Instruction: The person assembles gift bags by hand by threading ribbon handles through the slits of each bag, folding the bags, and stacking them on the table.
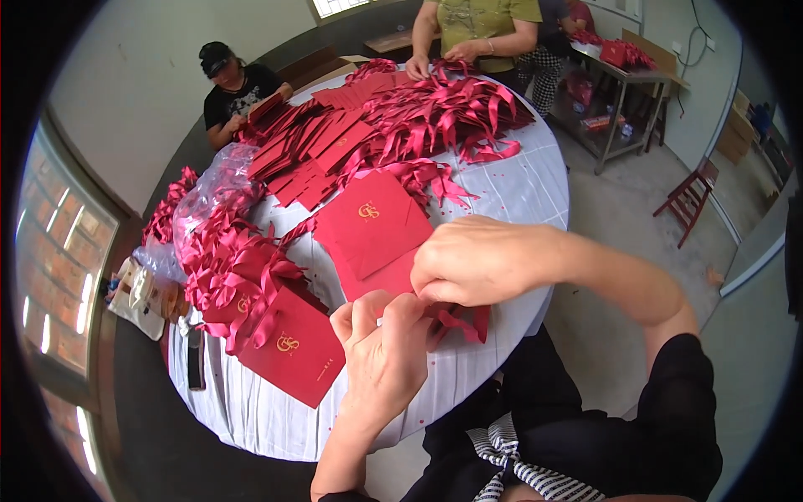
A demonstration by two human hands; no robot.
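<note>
Over the near edge of the table my left hand [381,351] and my right hand [478,261] meet, both with fingers curled into a pinch. A dark red ribbon [470,325] comes out beside the fingers, under my right hand. A tiny white bit shows at the left fingers; what that hand grips is hidden. Just beyond my hands lies a stack of red paper bags or envelopes [372,219] with a gold emblem. To the left of my left hand another red paper bag [294,351] lies flat, with ribbon at its top edge.
The round table has a white cloth [535,184]. A ribbon heap [230,268] with clear plastic lies left; red cards [314,155] and more ribbons [452,109] lie farther back. One person [238,92] sits far left; another [477,38] stands opposite. A metal side table [623,79] and a stool [690,197] stand right.
</note>
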